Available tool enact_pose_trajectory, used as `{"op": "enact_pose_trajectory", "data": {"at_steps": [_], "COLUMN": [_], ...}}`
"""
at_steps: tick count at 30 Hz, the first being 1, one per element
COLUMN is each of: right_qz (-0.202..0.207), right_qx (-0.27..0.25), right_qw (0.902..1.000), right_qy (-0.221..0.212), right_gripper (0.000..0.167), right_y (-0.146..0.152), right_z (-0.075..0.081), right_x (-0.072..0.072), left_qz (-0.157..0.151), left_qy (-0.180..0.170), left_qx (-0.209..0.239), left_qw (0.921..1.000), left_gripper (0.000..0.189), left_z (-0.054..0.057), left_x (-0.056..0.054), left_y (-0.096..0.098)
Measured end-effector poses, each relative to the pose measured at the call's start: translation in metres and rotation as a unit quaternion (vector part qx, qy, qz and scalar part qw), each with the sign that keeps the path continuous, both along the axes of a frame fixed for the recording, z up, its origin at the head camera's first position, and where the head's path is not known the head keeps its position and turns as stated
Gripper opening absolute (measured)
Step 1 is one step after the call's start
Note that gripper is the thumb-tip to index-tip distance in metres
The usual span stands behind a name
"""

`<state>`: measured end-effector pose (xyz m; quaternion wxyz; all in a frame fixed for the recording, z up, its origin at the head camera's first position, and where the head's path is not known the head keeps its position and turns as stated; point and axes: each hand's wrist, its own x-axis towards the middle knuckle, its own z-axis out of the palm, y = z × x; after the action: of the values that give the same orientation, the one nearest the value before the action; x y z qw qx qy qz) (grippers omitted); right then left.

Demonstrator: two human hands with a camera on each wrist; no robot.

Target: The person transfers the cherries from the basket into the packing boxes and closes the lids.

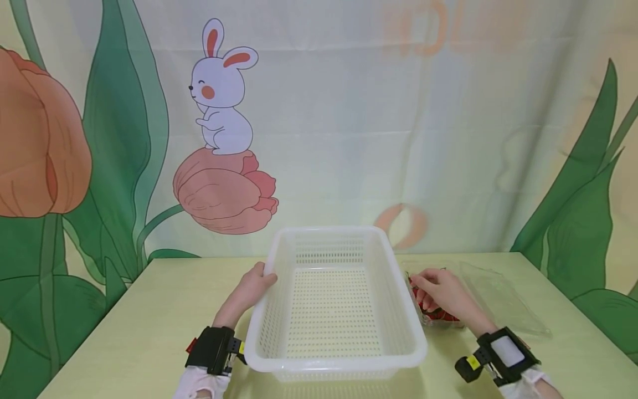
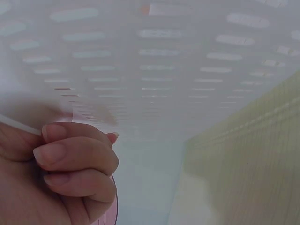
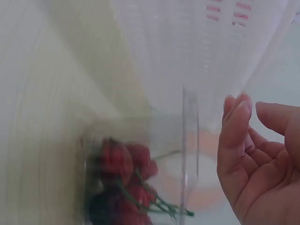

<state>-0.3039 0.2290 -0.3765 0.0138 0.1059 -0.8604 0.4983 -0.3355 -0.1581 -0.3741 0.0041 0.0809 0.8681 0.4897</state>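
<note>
A white perforated plastic basket takes up the middle of the head view, its inside bare. My left hand grips its left rim, the thumb over the edge; in the left wrist view the curled fingers show under the rim. To the right of the basket, a clear plastic box holds red cherries with green stems. My right hand is over this box. Its thumb and bent fingers stand slightly apart, with nothing between them in the right wrist view.
A clear plastic lid lies flat to the right of the box. Everything stands on a pale yellow table. Behind its far edge hangs a curtain printed with a rabbit and flowers.
</note>
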Motion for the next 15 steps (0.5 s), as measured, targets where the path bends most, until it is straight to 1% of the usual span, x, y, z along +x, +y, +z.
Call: {"op": "enact_pose_trajectory", "data": {"at_steps": [3, 5, 8, 12, 13, 15], "right_qz": [0.012, 0.014, 0.022, 0.028, 0.028, 0.031], "right_qx": [-0.031, -0.043, -0.066, -0.112, -0.123, -0.143], "right_qw": [0.9994, 0.9990, 0.9974, 0.9925, 0.9911, 0.9878], "right_qy": [-0.007, -0.010, -0.018, -0.040, -0.045, -0.053], "right_gripper": [0.035, 0.034, 0.036, 0.036, 0.035, 0.034], "right_y": [-0.007, -0.011, -0.014, -0.017, -0.018, -0.019], "right_z": [-0.003, -0.005, -0.006, -0.008, -0.009, -0.010], "right_x": [0.000, 0.000, 0.000, 0.000, -0.001, -0.001], "left_qz": [-0.003, -0.003, -0.003, -0.009, -0.014, -0.017], "left_qy": [0.002, 0.004, 0.001, 0.004, 0.012, 0.015], "left_qx": [0.001, 0.000, 0.002, 0.007, 0.006, 0.003], "left_qw": [1.0000, 1.0000, 1.0000, 0.9999, 0.9998, 0.9997], "left_gripper": [0.029, 0.029, 0.028, 0.030, 0.032, 0.033], "left_z": [0.001, 0.002, 0.001, 0.000, 0.000, 0.001], "left_x": [0.001, 0.002, 0.002, 0.002, 0.002, 0.003], "left_y": [0.001, 0.002, 0.002, 0.001, 0.000, -0.002]}}
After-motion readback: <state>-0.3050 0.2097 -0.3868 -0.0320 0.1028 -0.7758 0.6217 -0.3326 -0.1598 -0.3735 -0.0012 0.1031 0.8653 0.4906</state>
